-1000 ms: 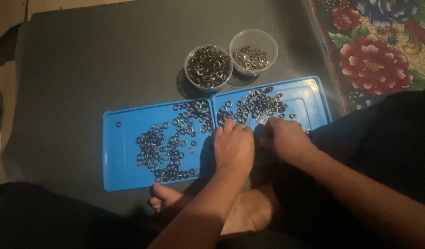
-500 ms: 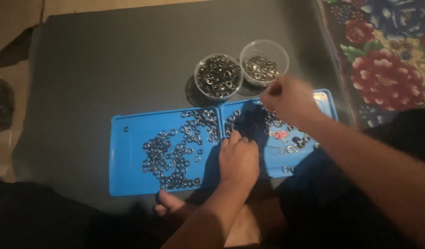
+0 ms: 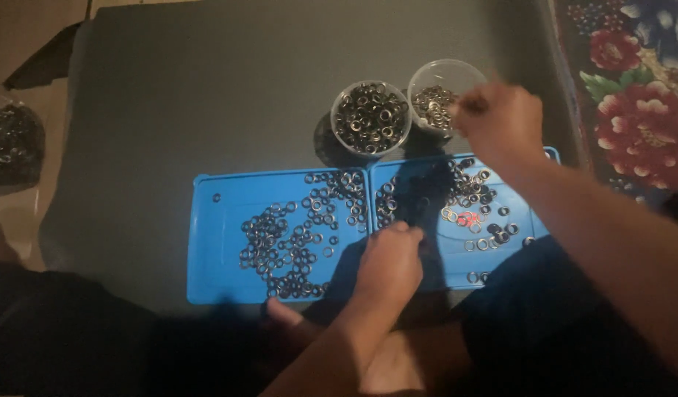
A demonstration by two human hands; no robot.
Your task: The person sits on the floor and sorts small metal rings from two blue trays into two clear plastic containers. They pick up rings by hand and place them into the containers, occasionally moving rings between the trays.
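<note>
Rings (image 3: 287, 242) first: where do they lie?

Loose all over the blue tray (image 3: 214, 279), thickest in its left half, thinner on the right. One red ring (image 3: 465, 219) sits among the pale ones on the right. More fill the two cups beyond.

Start close in. What is nearest the person?

A bare foot (image 3: 287, 312) just under the tray's near edge, in shadow. Above it the left hand (image 3: 389, 263) rests on the tray by the middle divide, fingers curled down, tips among the rings. I can't tell if it pinches one.

Has that hand moved?

Hardly. It sits at the same spot by the divide as a second ago.

And the right hand (image 3: 500, 121)?

That is the change. A second ago it lay on the tray beside the left one. Now it is lifted past the tray's far edge, fingers bunched together at the rim of the right cup (image 3: 436, 99). Whether it holds a ring, I can't make out; the tips are blurred.

What do you read from that?

My guess only: the right hand's part has shifted from the loose scatter to the cup, while the left stays with the rings on the tray.

The other cup?

The left cup (image 3: 370, 117) stands just beside it, touching or nearly so, heaped with darker rings. Neither hand is at it.

Further out?

A dark mat (image 3: 206, 88) under it all, a flowered cloth (image 3: 633, 125) to the right, and a dark bag (image 3: 12, 147) far left.
</note>
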